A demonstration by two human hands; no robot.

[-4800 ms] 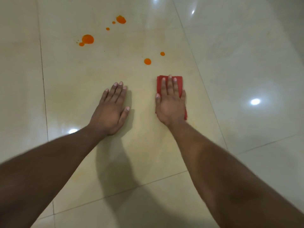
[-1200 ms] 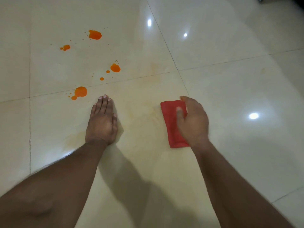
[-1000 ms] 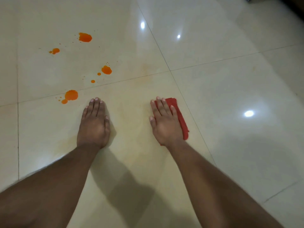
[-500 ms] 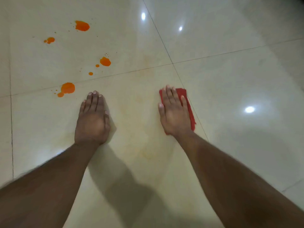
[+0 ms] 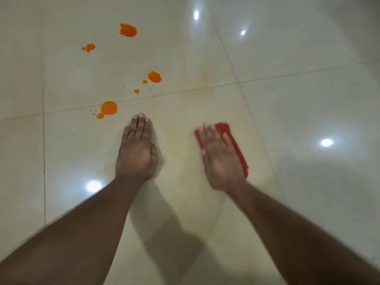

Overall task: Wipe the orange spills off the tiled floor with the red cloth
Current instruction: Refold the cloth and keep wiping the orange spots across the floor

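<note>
- The red cloth (image 5: pixel 236 145) lies flat on the tiled floor (image 5: pixel 308 99), folded into a long strip whose length runs away from the person, leaning a little to the left at its far end.
- The right hand (image 5: pixel 221 157) presses down on it with fingers straight and together, palm flat; only the cloth's far end and right edge show from under the hand.
- The orange spills (image 5: pixel 109 109) lie ahead and to the left of the cloth, well apart from it. The nearest blot sits just beyond the tips of the left hand (image 5: pixel 136 150); three more patches trail further away up the next tile.
- The left hand is flat on the floor, fingers straight and closed up, holding nothing, and stands between the cloth and the nearest blot.
- By my reckoning the cloth needs to slide forward and leftward, past or around the left hand, to reach that first blot.
- Both forearms are stretched out, as if bearing the person's weight.
</note>
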